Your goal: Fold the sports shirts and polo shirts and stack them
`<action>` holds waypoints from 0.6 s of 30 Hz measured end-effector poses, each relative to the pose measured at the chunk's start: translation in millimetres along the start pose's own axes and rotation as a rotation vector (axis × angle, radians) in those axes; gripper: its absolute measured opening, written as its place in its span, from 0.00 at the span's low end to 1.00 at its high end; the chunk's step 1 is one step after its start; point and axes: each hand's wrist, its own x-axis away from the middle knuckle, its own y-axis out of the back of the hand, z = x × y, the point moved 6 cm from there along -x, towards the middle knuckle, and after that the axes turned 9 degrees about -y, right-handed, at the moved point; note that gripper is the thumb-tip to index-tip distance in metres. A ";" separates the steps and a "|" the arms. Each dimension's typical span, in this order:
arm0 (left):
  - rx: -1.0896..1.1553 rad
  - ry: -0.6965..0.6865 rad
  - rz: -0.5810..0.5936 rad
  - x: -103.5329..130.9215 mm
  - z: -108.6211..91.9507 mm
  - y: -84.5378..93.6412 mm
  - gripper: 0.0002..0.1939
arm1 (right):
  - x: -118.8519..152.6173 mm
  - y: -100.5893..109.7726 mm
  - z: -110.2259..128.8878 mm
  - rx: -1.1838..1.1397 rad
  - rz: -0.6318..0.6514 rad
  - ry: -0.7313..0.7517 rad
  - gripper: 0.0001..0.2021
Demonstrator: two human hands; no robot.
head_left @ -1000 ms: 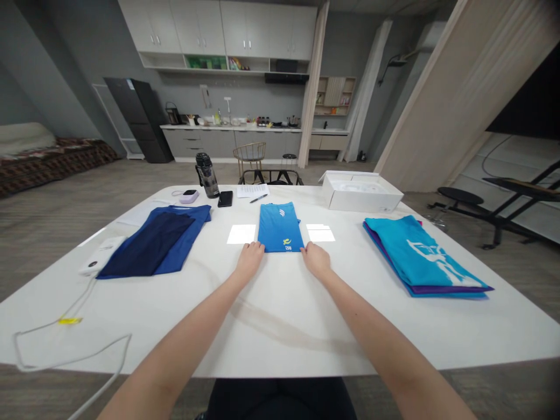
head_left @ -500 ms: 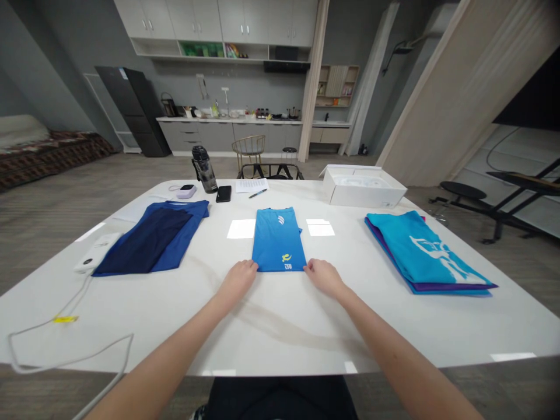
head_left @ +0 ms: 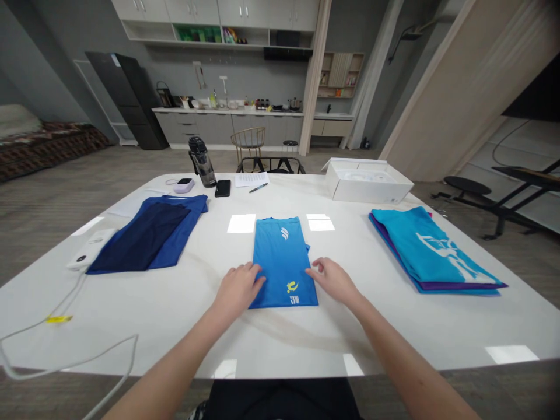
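Observation:
A folded blue T-shirt [head_left: 280, 256] lies flat on the table in front of me, with a white mark near its far end and a yellow-and-white print near its close edge. My left hand [head_left: 238, 289] is at the shirt's left edge, thumb apart from the fingers and resting on the fabric. At the right edge my right hand [head_left: 335, 281] touches the cloth with its fingertips, thumb and forefinger apart. Neither hand grips the fabric. A small bit of blue cloth sticks out past the shirt's right side.
On the white table [head_left: 196, 326], dark and blue garments [head_left: 144, 233] lie left beside a white power strip [head_left: 91, 249] with a cable. Folded turquoise and purple shirts [head_left: 420, 233] lie right. Behind are a bottle [head_left: 203, 166], a phone [head_left: 223, 188], paper [head_left: 251, 179], a pen [head_left: 258, 188] and a white box [head_left: 367, 182].
The folded T-shirt has slid toward me. My hands have let go of its close corners and now rest farther up its two sides. The view has tilted slightly down.

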 end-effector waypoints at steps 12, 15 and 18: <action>0.325 0.483 -0.226 -164.6 106.4 -27.0 0.32 | -173.8 -14.9 32.8 -0.042 0.013 -0.181 0.32; 0.322 0.465 -0.125 -190.5 123.8 -33.2 0.32 | -194.9 -14.1 36.4 0.005 0.009 -0.201 0.32; 0.374 0.397 -0.015 -214.8 138.3 -42.5 0.30 | -214.4 -14.9 38.3 0.062 0.043 -0.176 0.33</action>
